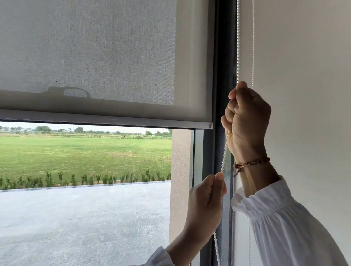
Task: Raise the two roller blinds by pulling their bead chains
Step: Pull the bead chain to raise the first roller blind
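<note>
A grey mesh roller blind (84, 52) covers the upper part of the window, its bottom bar (102, 120) running slightly downhill to the right and ending just beside the dark window frame (218, 71). Below the bar the glass shows a paved yard (74, 226), a low hedge and a green field (72, 154) beyond. To the right of the frame stands a plain white wall (307, 68). Two white sleeves enter from the lower right; the right sleeve (283, 228) has a gathered cuff, and the left sleeve (155, 261) shows only at the bottom edge. The right hand (247, 120) is raised beside the frame, closed in a fist around the thick bead chain (237, 41), which rises straight to the top edge. The left hand (207, 203), lower down, pinches the same chain between thumb and curled fingers; the chain runs taut between the two hands and hangs on below the left hand. A thinner bead chain (252, 40) hangs just right of the thick one, against the wall, held by neither hand. A braided thread bracelet (251, 163) circles the right wrist.
</note>
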A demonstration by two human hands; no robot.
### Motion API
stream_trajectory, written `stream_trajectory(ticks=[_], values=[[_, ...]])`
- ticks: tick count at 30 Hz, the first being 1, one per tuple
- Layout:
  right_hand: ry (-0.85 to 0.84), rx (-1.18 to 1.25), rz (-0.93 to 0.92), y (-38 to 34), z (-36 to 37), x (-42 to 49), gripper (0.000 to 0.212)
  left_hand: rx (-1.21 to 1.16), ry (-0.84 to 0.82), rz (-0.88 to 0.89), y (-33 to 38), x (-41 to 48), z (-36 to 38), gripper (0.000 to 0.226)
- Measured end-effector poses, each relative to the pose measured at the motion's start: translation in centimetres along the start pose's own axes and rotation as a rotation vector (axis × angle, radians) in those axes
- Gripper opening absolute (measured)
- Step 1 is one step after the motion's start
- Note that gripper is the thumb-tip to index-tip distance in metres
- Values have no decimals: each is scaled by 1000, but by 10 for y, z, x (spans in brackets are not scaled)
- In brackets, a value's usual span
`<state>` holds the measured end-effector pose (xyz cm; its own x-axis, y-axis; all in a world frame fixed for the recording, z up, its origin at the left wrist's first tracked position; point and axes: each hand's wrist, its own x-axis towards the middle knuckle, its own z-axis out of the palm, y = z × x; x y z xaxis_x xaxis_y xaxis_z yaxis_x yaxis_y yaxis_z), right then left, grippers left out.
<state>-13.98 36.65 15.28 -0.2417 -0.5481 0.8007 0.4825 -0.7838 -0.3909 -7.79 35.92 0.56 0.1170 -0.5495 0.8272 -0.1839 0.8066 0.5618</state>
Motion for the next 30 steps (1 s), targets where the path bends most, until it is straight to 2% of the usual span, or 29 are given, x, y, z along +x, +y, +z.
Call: stream_trajectory(ticks=[10,23,25,27,30], values=[[14,-7,43,12,-1,2,39,1,29,-29,-7,-1,-1,38],[-8,-156,143,22,-6,9,19,-43,48,-159,-6,7,-3,36],[-17,-264,141,26,-1,5,17,33,4,-177,-1,11,-8,32],[-49,-502,126,34,10,-7,32,132,-8,-233,2,13,-18,32],[-66,-859,70,49,31,-35,53,156,122,-309,6,12,-51,38]])
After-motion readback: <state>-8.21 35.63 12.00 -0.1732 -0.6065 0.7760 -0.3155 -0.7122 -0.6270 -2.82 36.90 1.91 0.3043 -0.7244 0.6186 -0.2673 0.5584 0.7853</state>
